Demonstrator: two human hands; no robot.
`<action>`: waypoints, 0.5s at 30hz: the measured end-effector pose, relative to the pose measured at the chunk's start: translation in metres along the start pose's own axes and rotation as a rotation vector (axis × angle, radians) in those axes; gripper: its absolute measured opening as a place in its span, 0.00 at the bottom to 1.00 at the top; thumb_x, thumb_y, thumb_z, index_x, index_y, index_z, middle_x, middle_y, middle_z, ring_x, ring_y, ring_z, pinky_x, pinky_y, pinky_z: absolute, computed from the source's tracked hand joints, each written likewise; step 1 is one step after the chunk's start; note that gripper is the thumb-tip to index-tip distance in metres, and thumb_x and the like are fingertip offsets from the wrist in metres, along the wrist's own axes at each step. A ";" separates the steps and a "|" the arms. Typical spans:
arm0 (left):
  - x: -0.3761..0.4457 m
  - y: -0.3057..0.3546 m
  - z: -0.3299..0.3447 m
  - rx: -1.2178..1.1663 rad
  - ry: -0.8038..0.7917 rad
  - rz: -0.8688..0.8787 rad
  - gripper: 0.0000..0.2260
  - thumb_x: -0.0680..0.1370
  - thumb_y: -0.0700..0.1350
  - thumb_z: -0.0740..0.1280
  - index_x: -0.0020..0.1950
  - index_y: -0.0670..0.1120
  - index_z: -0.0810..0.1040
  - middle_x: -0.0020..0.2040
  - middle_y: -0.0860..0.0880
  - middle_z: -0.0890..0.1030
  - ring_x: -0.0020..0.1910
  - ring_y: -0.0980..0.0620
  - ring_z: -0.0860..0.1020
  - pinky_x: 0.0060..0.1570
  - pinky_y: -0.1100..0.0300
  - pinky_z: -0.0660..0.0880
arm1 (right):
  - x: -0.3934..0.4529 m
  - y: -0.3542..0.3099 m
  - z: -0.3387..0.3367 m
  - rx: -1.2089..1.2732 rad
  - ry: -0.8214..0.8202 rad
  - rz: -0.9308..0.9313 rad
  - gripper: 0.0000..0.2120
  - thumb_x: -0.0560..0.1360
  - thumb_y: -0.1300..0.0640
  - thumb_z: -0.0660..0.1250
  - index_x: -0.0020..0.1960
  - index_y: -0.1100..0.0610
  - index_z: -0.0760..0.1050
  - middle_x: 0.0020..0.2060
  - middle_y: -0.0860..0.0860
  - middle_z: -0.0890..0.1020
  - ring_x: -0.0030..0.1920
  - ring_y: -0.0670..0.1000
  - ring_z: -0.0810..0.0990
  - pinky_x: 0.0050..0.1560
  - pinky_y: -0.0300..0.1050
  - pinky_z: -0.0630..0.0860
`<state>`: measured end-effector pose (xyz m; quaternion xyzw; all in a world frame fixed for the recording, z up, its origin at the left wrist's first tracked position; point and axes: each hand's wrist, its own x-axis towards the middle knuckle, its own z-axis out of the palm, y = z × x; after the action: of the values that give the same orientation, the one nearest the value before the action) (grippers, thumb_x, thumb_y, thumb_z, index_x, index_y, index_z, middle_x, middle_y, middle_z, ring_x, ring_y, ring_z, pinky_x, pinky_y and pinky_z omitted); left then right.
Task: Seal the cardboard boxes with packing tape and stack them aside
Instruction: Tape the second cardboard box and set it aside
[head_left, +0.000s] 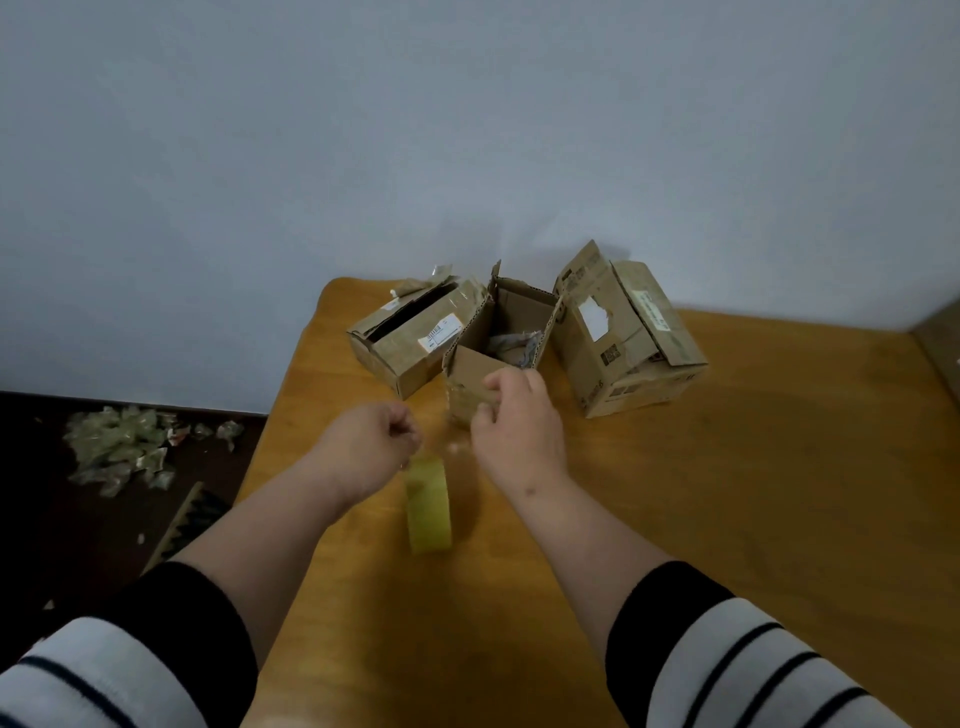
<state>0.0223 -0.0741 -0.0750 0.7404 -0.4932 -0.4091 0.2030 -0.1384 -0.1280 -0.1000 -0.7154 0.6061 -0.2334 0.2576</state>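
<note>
Fingers of the left hand are curled tight, seemingly pinching something small; what, if anything, I cannot tell. Below it a blurred yellowish tape roll hangs above the tabletop. The right hand has its fingers bent against the near wall of the open middle cardboard box, thumb alongside. A torn left box and tilted right box flank it. Both forearms reach forward from striped sleeves.
</note>
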 end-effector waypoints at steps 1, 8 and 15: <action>0.003 -0.001 -0.002 0.022 0.021 0.015 0.06 0.78 0.41 0.66 0.42 0.47 0.78 0.41 0.45 0.82 0.42 0.46 0.79 0.41 0.56 0.74 | 0.002 -0.002 0.003 -0.006 0.006 -0.016 0.15 0.77 0.56 0.64 0.63 0.50 0.70 0.60 0.46 0.68 0.50 0.48 0.76 0.49 0.45 0.76; 0.020 -0.007 -0.010 0.214 0.125 0.136 0.12 0.79 0.48 0.68 0.63 0.54 0.78 0.43 0.59 0.76 0.42 0.61 0.74 0.37 0.69 0.68 | 0.028 -0.008 0.021 -0.026 -0.188 0.109 0.36 0.78 0.59 0.63 0.80 0.48 0.47 0.78 0.46 0.50 0.65 0.55 0.74 0.50 0.44 0.77; 0.019 -0.010 -0.022 0.219 0.057 0.146 0.07 0.78 0.46 0.69 0.41 0.56 0.80 0.39 0.54 0.82 0.39 0.54 0.80 0.35 0.62 0.75 | 0.026 0.003 0.008 0.072 -0.069 0.152 0.18 0.81 0.48 0.59 0.68 0.53 0.69 0.63 0.50 0.67 0.48 0.47 0.74 0.45 0.41 0.72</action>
<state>0.0487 -0.0889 -0.0771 0.7316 -0.5816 -0.3156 0.1642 -0.1316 -0.1537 -0.1077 -0.6654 0.6405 -0.2101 0.3207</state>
